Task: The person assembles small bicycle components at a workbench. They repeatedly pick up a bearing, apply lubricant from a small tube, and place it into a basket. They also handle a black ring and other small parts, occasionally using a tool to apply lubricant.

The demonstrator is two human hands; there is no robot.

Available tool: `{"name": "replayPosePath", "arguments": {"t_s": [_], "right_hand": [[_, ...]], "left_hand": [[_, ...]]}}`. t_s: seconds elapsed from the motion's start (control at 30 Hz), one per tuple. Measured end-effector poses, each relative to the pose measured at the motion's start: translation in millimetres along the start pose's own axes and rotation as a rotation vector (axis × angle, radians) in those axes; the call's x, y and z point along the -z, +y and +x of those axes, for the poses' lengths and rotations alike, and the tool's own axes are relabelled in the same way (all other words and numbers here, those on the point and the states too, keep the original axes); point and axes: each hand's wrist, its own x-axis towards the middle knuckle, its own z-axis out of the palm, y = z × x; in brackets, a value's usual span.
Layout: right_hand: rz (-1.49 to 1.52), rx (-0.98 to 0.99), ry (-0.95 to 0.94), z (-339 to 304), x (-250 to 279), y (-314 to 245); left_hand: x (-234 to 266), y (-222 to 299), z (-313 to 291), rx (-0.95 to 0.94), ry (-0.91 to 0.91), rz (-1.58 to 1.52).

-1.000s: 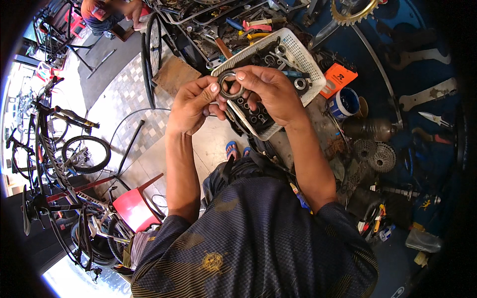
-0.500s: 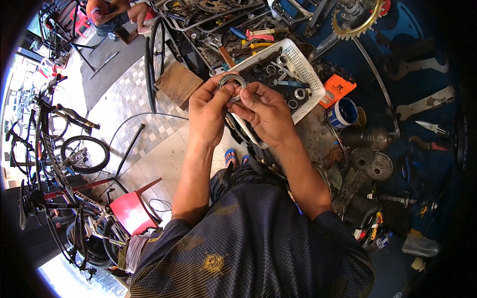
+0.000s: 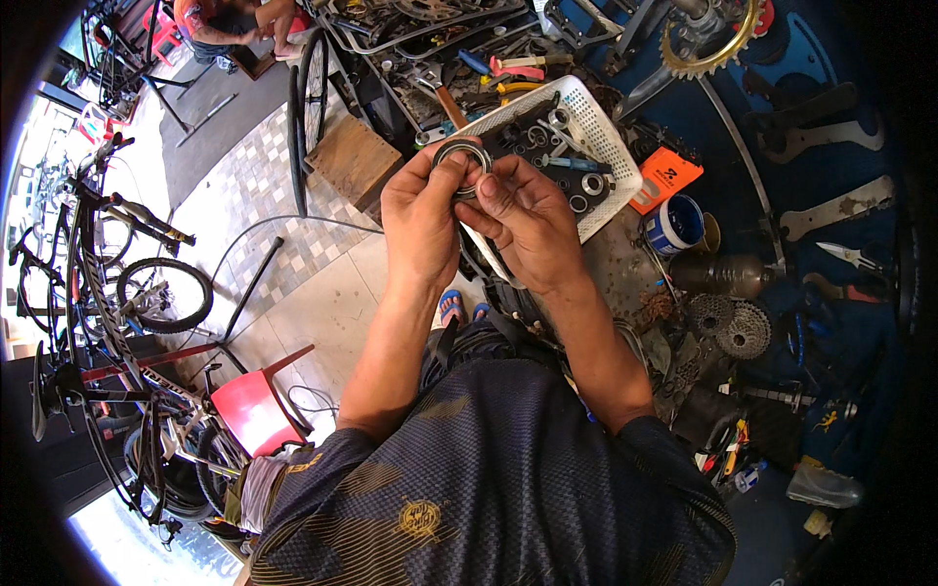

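Observation:
A metal bearing ring is held between both hands, in front of the near left side of a white perforated basket. My left hand is closed on the ring's left side, its thumb laid over the opening. On the other side, my right hand pinches the lower right rim with thumb and fingers. The fingers hide the ring's lower part. Inside the basket lie several small rings, dark round parts and a blue-handled tool.
Right of the basket are an orange packet, a blue-and-white tub and bicycle cassettes. A wooden block stands to the left. Bicycles and a red chair fill the left side. Another person sits far left.
The ring has tilted and shifted slightly to the right. My left thumb lies higher across it, and my right thumb has slid to its lower right edge.

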Motion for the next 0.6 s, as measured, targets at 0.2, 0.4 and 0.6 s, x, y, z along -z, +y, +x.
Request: {"name": "replayPosePath", "arguments": {"t_s": [0.2, 0.4, 0.6], "right_hand": [[-0.003, 0.020, -0.013, -0.6, 0.5, 1.7], [-0.004, 0.022, -0.025, -0.4, 0.9, 1.9], [-0.017, 0.029, -0.022, -0.9, 0.1, 2.1]], "left_hand": [[-2.2, -0.9, -1.5, 0.003, -0.012, -0.045], [-4.6, -1.0, -2.9, -0.016, -0.002, -0.040], [-7.7, 1.1, -4.6, -0.023, 0.011, -0.027]]}}
